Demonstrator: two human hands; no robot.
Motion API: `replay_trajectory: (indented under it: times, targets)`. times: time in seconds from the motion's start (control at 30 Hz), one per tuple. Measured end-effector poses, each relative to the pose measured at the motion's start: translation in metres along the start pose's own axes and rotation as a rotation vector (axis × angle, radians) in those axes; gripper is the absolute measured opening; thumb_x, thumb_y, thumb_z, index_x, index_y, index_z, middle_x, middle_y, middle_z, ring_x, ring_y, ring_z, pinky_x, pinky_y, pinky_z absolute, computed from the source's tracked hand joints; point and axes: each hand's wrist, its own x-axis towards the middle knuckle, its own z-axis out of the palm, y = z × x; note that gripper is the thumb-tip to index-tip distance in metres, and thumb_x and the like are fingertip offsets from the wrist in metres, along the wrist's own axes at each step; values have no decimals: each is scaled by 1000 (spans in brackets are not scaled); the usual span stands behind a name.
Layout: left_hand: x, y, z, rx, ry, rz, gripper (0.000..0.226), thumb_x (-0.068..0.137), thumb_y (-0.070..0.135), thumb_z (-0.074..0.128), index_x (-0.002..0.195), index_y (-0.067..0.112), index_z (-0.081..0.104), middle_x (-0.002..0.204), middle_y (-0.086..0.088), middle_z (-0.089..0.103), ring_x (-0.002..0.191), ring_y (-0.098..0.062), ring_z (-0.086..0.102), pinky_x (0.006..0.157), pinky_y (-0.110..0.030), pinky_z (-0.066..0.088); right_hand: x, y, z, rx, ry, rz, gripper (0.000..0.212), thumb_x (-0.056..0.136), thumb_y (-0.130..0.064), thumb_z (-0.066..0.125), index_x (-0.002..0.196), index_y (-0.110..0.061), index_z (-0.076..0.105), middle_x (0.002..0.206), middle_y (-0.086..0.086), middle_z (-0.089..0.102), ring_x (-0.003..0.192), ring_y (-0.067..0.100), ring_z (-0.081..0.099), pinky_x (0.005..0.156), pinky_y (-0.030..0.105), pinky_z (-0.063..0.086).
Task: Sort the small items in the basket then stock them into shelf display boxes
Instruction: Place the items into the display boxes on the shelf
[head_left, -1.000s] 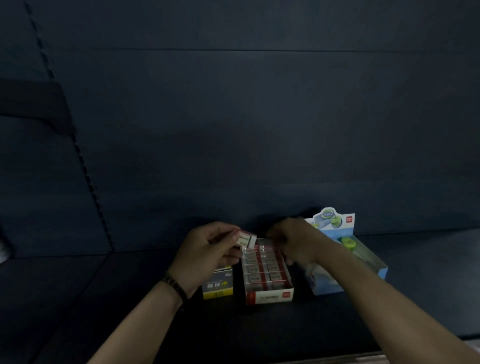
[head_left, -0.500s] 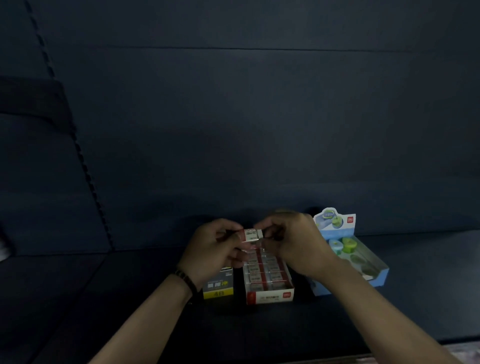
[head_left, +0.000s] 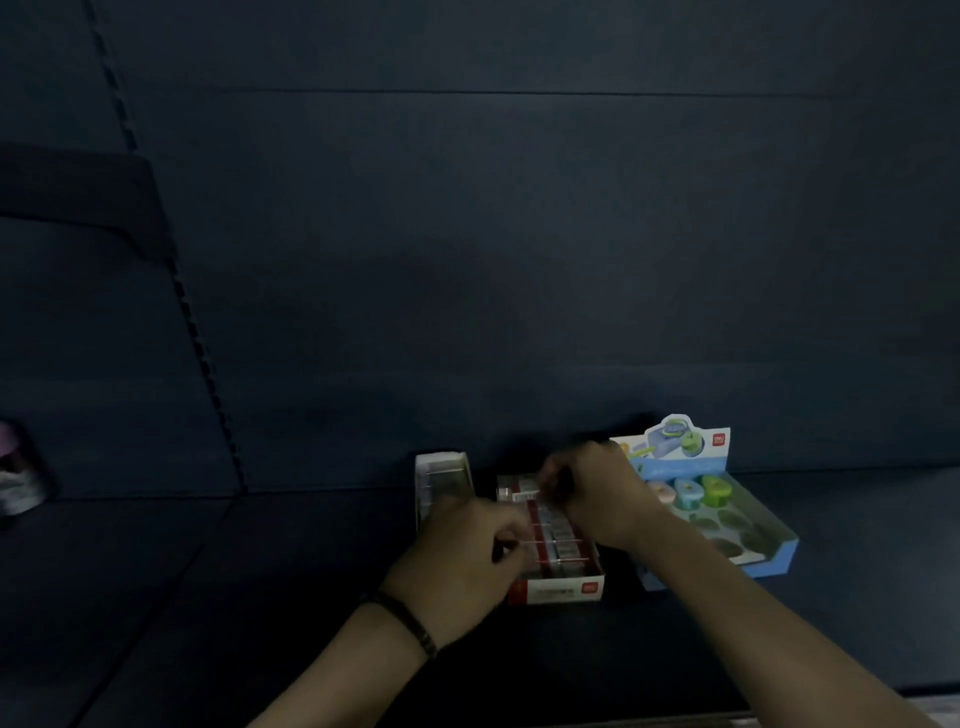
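Left hand (head_left: 462, 561), dark band (head_left: 410, 621) on the wrist, sits at the near left side of the red box (head_left: 556, 590). Fingers are curled in, but it's too dark and blurry to tell if they hold anything. Right hand (head_left: 597, 493) is over the red box's far end, fingertips pinching one small eraser (head_left: 521, 491) just above the back row. Left of the red box is a white box (head_left: 441, 475), right of it a blue box (head_left: 774, 556).
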Motion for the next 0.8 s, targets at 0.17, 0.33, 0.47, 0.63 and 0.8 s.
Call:
replay_trajectory:
  times: [0.17,0.33,0.47,0.63,0.8]
  targets:
    - [11,-6,-13,-153,248,-72,30,99,31,69,129,29,69,114,18,68,94,-1,69,83,-26,62,-11,-5,-4,474,33,-53,23,79,-6,86,88,-25,77,89,-9,79,85,8,76,85,35,61]
    - [26,-7,-27,-324,118,-120,22,103,16,64,122,17,76,92,10,77,68,2,69,62,-12,51,-15,-14,-16,775,42,-120,23,86,5,81,100,-12,77,94,5,80,92,23,78,89,37,63]
    - [31,-10,-30,-701,26,-246,19,102,9,65,116,14,77,88,-3,78,72,-10,70,65,-22,55,-17,-12,-11,832,156,-57,17,88,3,81,97,-11,79,92,4,81,89,22,78,86,39,63]
    - [36,-4,-29,-893,66,-366,15,96,7,72,112,5,73,86,-12,76,73,-19,73,63,-27,58,-21,-11,2,686,238,-120,26,84,-10,88,108,-21,83,94,-6,77,87,15,76,82,37,63]
    - [34,-1,-30,-624,116,-309,11,97,15,73,108,13,74,93,-2,80,76,-20,79,57,-25,56,-19,-9,6,549,228,-110,33,79,-14,90,107,-30,83,92,-14,78,84,7,75,79,28,60]
